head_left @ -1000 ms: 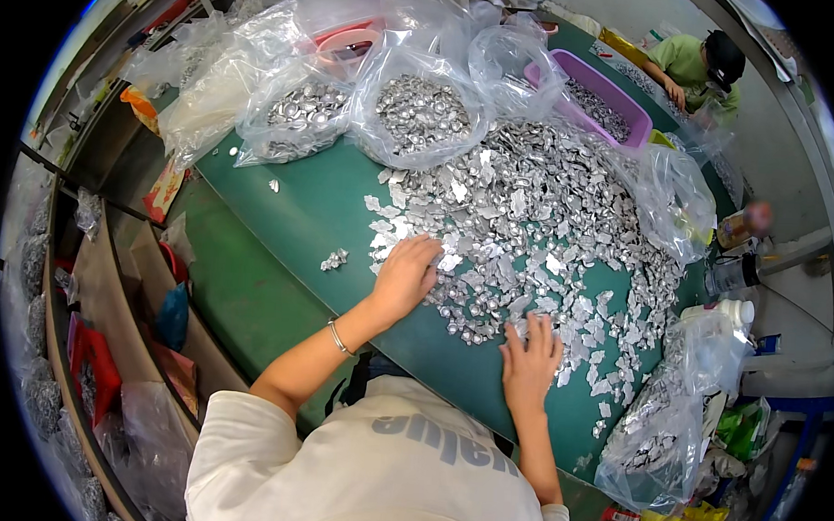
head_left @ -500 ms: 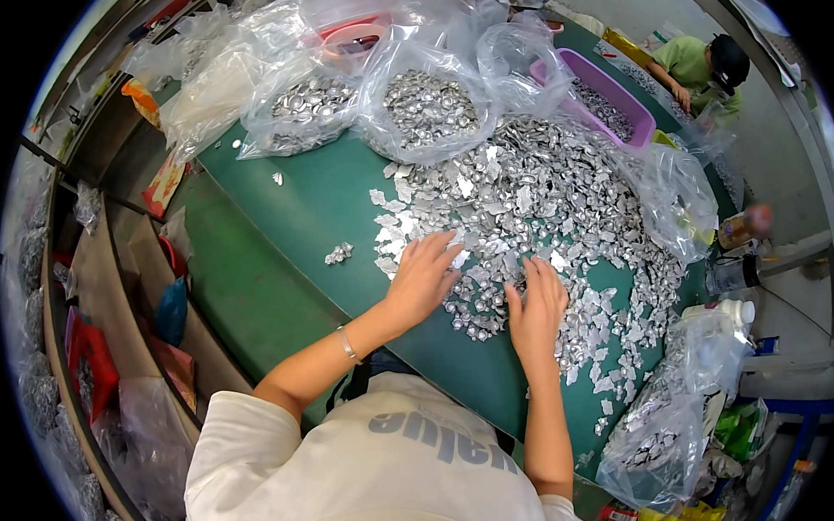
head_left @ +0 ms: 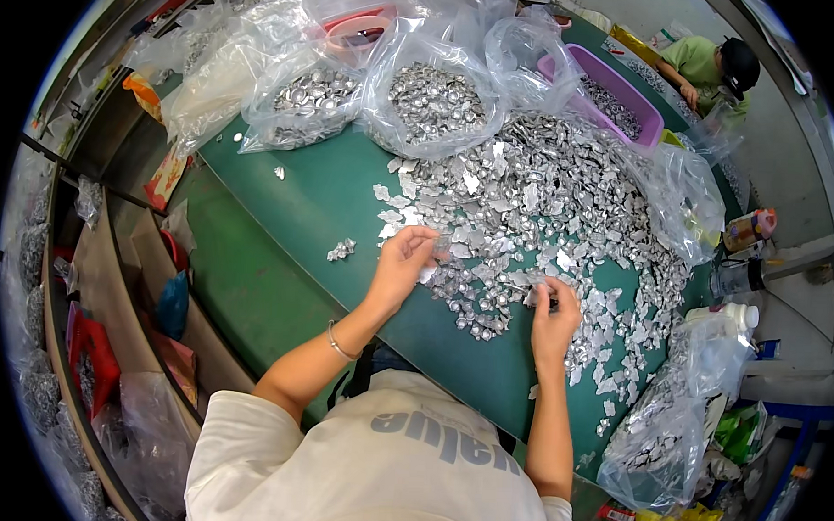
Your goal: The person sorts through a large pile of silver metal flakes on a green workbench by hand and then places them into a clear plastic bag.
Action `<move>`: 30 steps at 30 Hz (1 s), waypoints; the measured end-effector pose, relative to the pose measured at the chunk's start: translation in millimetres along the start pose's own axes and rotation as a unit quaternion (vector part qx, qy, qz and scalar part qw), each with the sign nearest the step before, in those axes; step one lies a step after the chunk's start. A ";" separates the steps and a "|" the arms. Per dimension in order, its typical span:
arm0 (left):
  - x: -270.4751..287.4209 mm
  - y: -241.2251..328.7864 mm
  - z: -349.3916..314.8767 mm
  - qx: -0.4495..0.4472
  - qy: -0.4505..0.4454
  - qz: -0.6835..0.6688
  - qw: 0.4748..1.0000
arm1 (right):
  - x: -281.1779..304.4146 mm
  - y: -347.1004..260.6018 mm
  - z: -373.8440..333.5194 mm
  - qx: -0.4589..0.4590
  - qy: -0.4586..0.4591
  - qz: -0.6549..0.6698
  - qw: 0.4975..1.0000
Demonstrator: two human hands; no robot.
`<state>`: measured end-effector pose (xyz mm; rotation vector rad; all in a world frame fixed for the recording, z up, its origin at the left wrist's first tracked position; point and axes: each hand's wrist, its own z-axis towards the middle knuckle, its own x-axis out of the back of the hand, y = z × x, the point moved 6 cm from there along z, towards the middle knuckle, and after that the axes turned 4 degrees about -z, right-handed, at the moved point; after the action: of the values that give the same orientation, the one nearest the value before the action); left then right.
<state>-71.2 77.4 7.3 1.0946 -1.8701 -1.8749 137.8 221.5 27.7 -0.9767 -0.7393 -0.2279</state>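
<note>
A wide heap of small flat silver metal pieces (head_left: 529, 196) covers much of the green table (head_left: 309, 202). My left hand (head_left: 404, 265) is at the heap's near left edge, its thumb and fingers drawn together; what they hold, if anything, is blurred. Over the near side, my right hand (head_left: 555, 325) pinches with thumb and forefinger at a small silver metal piece (head_left: 533, 294), partly hidden by the fingers. Between the hands lies a cluster of rounder, domed pieces (head_left: 478, 309). A few more small pieces (head_left: 341, 250) sit apart on the left.
Clear plastic bags of metal parts (head_left: 436, 100) stand along the far side, beside a purple basin (head_left: 616, 93). Another filled bag (head_left: 659, 434) and a white bottle (head_left: 732, 315) are at the right edge. A person in green (head_left: 704, 68) works at the far right.
Both hands have gone from spread fingers to closed ones. My left hand has shifted slightly left; my right hand has moved right and a little nearer to me.
</note>
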 end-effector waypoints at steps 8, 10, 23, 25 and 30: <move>-6.8 -10.7 1.6 0.062 -0.093 0.151 0.982 | -2.2 1.9 -19.0 -0.393 -0.127 0.659 0.629; -20.0 -0.7 11.8 -0.041 -0.105 0.316 0.942 | -2.5 8.6 -10.5 -0.270 -0.181 0.402 0.856; -21.5 -14.3 52.1 -0.122 -0.068 0.320 0.937 | -3.1 11.9 -5.3 -0.277 -0.183 0.371 0.867; -21.2 -18.3 45.3 -0.030 -0.092 0.242 0.965 | 3.4 3.6 -0.1 -0.248 -0.199 0.554 0.769; -56.7 -14.7 -12.8 -0.072 -0.235 0.272 0.930 | -2.4 11.4 -21.5 -0.134 -0.254 0.289 0.913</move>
<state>-19.7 107.6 12.7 0.0387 -1.9507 -1.9804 151.6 209.9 11.1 -1.5001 -0.8630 0.4755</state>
